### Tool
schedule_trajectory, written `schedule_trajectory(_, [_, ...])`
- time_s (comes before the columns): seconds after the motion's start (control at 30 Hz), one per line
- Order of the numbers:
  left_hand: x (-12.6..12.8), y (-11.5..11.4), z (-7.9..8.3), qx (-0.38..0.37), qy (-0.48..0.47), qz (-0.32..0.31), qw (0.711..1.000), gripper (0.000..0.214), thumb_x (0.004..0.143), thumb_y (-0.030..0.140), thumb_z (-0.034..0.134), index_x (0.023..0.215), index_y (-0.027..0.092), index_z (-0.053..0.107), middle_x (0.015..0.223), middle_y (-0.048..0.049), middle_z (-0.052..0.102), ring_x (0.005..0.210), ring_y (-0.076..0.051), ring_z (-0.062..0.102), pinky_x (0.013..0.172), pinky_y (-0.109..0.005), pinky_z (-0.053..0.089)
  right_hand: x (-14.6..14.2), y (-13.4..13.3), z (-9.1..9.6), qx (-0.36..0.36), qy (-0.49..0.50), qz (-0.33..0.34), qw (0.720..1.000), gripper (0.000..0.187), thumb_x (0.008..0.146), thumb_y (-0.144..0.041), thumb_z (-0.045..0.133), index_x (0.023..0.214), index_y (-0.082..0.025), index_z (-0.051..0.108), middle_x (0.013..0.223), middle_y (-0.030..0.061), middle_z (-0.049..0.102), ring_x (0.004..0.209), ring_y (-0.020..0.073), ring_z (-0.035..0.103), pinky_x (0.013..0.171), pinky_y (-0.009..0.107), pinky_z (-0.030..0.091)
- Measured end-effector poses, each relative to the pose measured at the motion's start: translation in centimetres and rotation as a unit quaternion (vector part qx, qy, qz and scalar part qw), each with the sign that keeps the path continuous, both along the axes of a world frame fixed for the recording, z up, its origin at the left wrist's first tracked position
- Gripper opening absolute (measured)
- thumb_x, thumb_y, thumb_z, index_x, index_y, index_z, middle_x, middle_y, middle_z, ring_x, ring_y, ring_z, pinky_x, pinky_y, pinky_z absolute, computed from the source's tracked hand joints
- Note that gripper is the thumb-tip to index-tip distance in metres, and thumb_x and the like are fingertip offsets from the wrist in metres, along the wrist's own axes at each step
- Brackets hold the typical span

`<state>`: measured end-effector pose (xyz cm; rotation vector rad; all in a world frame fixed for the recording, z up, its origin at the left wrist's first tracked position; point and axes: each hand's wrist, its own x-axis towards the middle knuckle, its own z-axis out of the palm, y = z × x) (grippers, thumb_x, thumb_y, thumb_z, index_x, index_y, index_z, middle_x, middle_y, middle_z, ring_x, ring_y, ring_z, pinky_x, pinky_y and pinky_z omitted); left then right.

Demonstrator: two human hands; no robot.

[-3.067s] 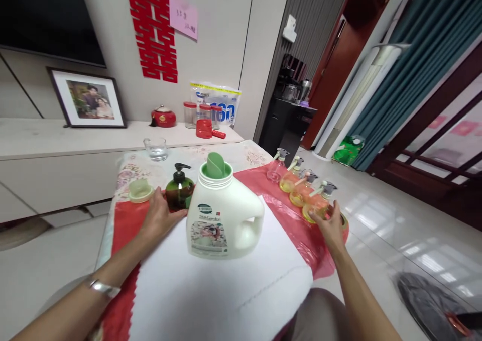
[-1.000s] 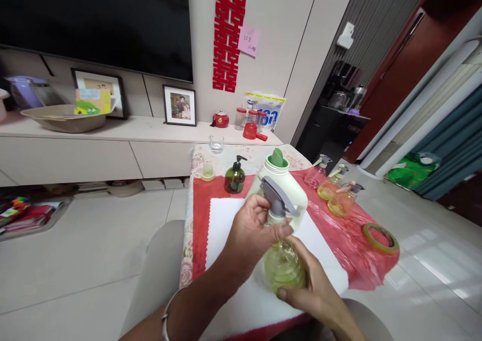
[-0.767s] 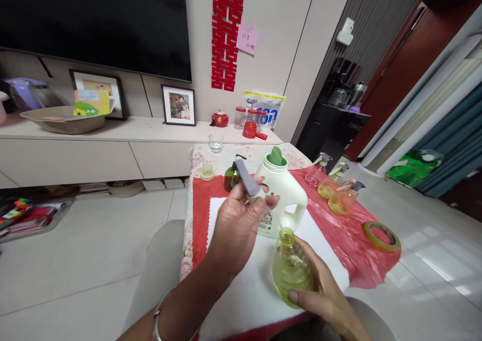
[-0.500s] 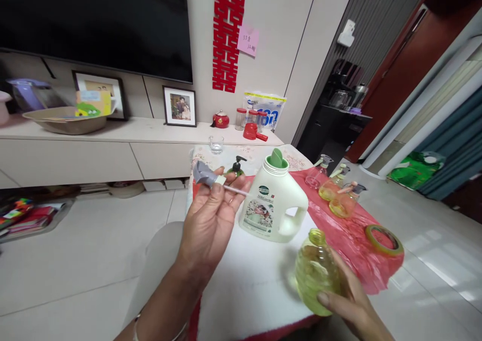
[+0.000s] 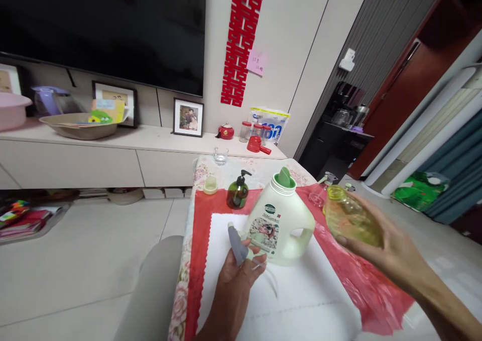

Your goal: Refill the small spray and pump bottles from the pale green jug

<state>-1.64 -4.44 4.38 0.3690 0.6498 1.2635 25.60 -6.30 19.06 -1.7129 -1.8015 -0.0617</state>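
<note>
My left hand (image 5: 241, 270) is closed on a grey spray head (image 5: 237, 244), its thin clear tube hanging down to the right. Just behind it stands a large pale green detergent jug (image 5: 297, 218), uncapped, with a green pouring spout in its neck. Off to the right, my right hand (image 5: 391, 240) grips a yellow see-through spray bottle (image 5: 352, 218) with no head on it. That bottle is raised and tilted, its open neck pointing up and left toward the jug. A dark green pump bottle (image 5: 238, 194) stands left of the jug.
A clear cap (image 5: 210, 185) sits on the table's left side and a glass cup (image 5: 221, 155) at its far edge. Other spray bottles (image 5: 318, 194) on the red plastic sheet (image 5: 352, 280) are partly hidden by the raised bottle. A white mat (image 5: 289, 311) lies under the jug.
My right hand has lifted the yellow bottle up and to the right, tilting it. My left hand has lowered the spray head, moving right, in front of the jug. The view has shifted slightly.
</note>
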Motion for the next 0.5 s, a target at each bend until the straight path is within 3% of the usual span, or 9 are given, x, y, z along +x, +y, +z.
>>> schedule_trajectory(0.17, [0.1, 0.2, -1.1, 0.001, -0.014, -0.023, 1.0, 0.05, 0.065, 0.037, 0.093, 0.108, 0.022, 0.071, 0.1, -0.0067, 0.072, 0.096, -0.029, 0.073, 0.094, -0.044, 0.054, -1.7, 2.7, 2.7, 0.008, -0.131, 0.037, 0.991, 0.082, 0.088, -0.072, 0.059, 0.15, -0.021, 0.045, 0.141, 0.0118, 0.049, 0.123, 0.0316, 0.054, 0.096, 0.041, 0.053])
schedule_trajectory(0.37, [-0.1, 0.2, -1.4, -0.016, -0.026, -0.004, 1.0, 0.051, 0.064, 0.038, 0.093, 0.108, 0.023, 0.072, 0.098, -0.0074, 0.075, 0.096, -0.028, 0.073, 0.094, -0.044, 0.054, -1.8, 5.0, 3.5, 0.005, -0.204, 0.064, 0.977, 0.077, 0.09, -0.069, 0.057, 0.151, -0.025, 0.042, 0.134, 0.0081, 0.053, 0.116, 0.0287, 0.055, 0.091, 0.043, 0.052])
schedule_trajectory(0.5, [-0.5, 0.3, -1.7, -0.021, -0.028, -0.027, 0.999, 0.049, 0.065, 0.037, 0.093, 0.108, 0.024, 0.072, 0.098, -0.0065, 0.075, 0.097, -0.027, 0.073, 0.096, -0.044, 0.054, -1.9, 5.7, 4.1, 0.004, -0.238, 0.087, 0.967, 0.073, 0.091, -0.061, 0.057, 0.152, -0.025, 0.039, 0.128, 0.0085, 0.054, 0.113, 0.0264, 0.052, 0.089, 0.041, 0.052])
